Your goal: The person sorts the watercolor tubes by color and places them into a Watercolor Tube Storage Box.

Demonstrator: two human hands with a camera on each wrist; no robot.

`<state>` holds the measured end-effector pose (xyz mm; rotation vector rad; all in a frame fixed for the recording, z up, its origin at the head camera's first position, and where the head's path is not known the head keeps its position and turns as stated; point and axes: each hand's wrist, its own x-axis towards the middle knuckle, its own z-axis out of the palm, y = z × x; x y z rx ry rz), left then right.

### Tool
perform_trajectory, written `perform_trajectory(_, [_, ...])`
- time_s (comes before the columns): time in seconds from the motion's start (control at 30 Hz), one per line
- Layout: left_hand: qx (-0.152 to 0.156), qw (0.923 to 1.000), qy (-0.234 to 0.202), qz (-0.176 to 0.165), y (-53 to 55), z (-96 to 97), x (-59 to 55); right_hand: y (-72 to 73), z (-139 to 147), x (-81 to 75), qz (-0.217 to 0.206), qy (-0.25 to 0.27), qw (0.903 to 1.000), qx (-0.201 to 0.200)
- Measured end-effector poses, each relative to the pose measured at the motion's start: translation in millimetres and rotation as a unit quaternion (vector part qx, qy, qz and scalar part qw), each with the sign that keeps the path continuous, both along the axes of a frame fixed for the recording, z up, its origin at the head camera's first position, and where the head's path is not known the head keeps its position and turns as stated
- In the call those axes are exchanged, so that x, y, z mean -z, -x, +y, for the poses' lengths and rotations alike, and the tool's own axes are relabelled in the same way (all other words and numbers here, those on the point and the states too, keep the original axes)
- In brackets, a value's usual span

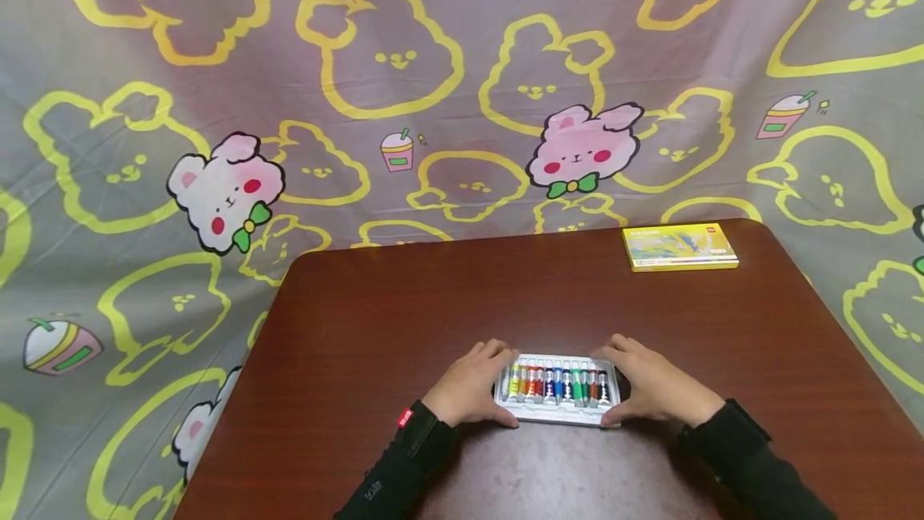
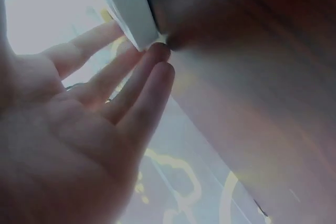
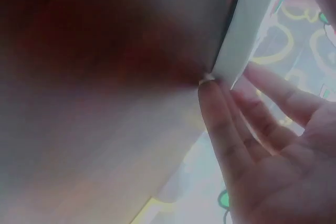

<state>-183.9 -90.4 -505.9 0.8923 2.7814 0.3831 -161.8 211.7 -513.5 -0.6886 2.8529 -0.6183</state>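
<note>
A white plastic tray lies near the middle of the table, with a row of small paint tubes in several colours, yellow and red on the left, blue, green and dark ones on the right. My left hand grips its left end, the thumb at the near corner and the fingers at the far one. At the opposite end my right hand holds it likewise. In the left wrist view, fingertips touch the white tray edge. The right wrist view shows fingertips against the other tray edge.
A flat yellow box lies at the far right of the brown table. Behind the table hangs a grey cloth printed with yellow outlines and pink bunny faces, which also runs down both sides.
</note>
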Motion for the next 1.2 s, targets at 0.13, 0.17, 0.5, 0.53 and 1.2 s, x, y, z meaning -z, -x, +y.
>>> perform_trajectory(0.13, [0.000,0.9997,-0.022,0.006,1.3,-0.4,-0.6,-11.2,-1.5,-2.3,-0.034,-0.019,0.9992,0.011])
perform_trajectory(0.17, [-0.003,0.9997,-0.024,0.008,1.3,-0.4,-0.7,-14.3,-1.4,-2.4,-0.037,-0.018,0.9991,0.008])
perform_trajectory(0.5, [0.028,0.9979,-0.050,0.031,1.9,3.6,2.8,-44.6,-11.4,4.4,-0.080,0.101,0.9899,-0.059])
perform_trajectory(0.53, [0.030,0.9978,-0.050,0.032,1.6,4.3,3.3,-47.2,-13.1,4.8,-0.080,0.102,0.9899,-0.056])
perform_trajectory(1.2, [0.053,0.9970,-0.041,0.039,-7.3,13.6,3.4,10.0,49.6,-9.2,0.038,0.026,0.9981,0.041])
